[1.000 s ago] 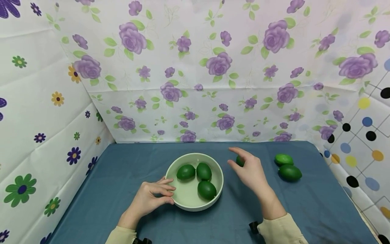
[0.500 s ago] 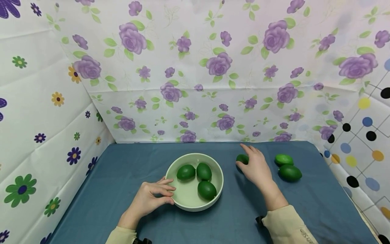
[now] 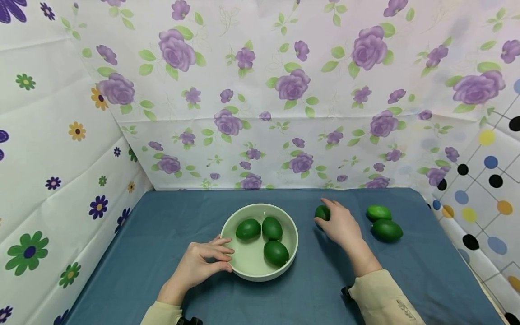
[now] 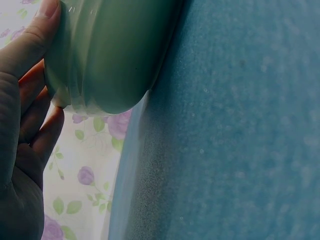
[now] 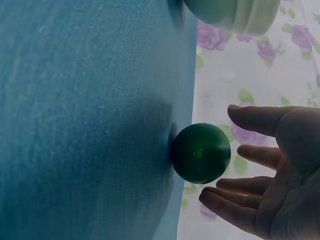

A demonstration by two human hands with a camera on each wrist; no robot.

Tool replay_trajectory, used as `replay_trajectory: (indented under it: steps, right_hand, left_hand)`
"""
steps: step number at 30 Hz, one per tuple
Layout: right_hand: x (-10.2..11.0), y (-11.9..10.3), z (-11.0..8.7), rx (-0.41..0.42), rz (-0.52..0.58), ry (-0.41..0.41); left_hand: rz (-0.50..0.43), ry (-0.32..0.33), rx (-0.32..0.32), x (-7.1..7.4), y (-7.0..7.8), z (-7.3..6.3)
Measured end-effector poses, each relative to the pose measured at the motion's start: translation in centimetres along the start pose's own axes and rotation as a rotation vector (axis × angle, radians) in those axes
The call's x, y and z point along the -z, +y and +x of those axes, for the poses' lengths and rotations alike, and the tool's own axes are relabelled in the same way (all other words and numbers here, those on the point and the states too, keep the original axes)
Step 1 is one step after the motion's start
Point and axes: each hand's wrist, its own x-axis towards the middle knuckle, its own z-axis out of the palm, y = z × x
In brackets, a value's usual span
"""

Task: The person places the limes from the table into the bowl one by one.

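Note:
A pale green bowl stands on the table, holding a few dark green limes. My left hand pinches its left rim, thumb outside and fingertips over the edge; the left wrist view shows the thumb against the bowl wall. To the right of the bowl, my right hand reaches over a single lime. Seen from the right wrist, that lime sits on the cloth, while the spread fingers and thumb stand just short of it.
Two more limes lie farther right, a lighter one behind a darker one. A blue cloth covers the table. Flowered sheets rise behind it and at the left, a dotted one at the right.
My right hand has shifted right, away from the bowl, and then come lower around the single lime. The left hand and the bowl have stayed put.

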Motion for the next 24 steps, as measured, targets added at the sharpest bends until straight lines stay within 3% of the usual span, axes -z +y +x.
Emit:
replay_trajectory:
  steps: [24]
  right_hand:
    - [-0.72,0.27,0.97,-0.039,-0.081,-0.046]
  left_hand:
    - [-0.011,0.0,0.044,0.08,0.19,0.04]
